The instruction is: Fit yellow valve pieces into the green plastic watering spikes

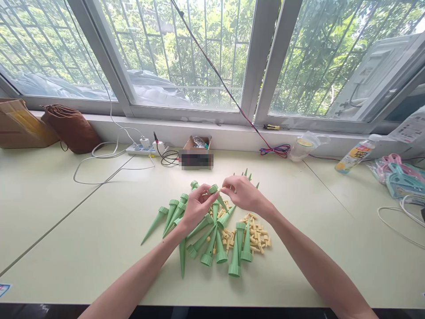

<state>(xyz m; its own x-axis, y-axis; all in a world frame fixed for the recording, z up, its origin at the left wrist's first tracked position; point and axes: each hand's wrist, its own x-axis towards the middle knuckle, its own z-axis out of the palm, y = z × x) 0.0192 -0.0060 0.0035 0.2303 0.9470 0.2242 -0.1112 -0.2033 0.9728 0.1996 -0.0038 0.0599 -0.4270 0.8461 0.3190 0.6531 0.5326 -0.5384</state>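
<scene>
- The left hand (198,201) grips a green spike (213,189) by its ridged collar, above the middle of the pile; the tip slants down to the right.
- The right hand (244,193) has its fingertips pinched together right beside that collar, on what looks like a small pale-yellow piece (220,190), mostly covered by the fingers.
- Below and around both hands, loose green spikes (234,266) lie on the table (99,248), many overlapping and pointing different ways; a few tips show behind the right hand, which hides the rest of them.
- Yellow connectors (257,235) are heaped among the spikes, mostly to the right; several spikes lie across them and cover part of the heap.
- The left hand and forearm block the view of some spikes on the left side of the pile.
- Beyond the pile stands a small open box (195,160), its front blurred.
- Left of the box, a power strip (133,149) has plugs in it, and a white cable (77,170) loops over the table; farther left are a brown bag (69,128) and a cardboard box (25,126).
- Toward the right rear sit a bundled red-and-blue wire (275,151), a clear plastic container (300,150), a bottle (357,155) and pink and teal items (403,179), all well apart from the hands.
</scene>
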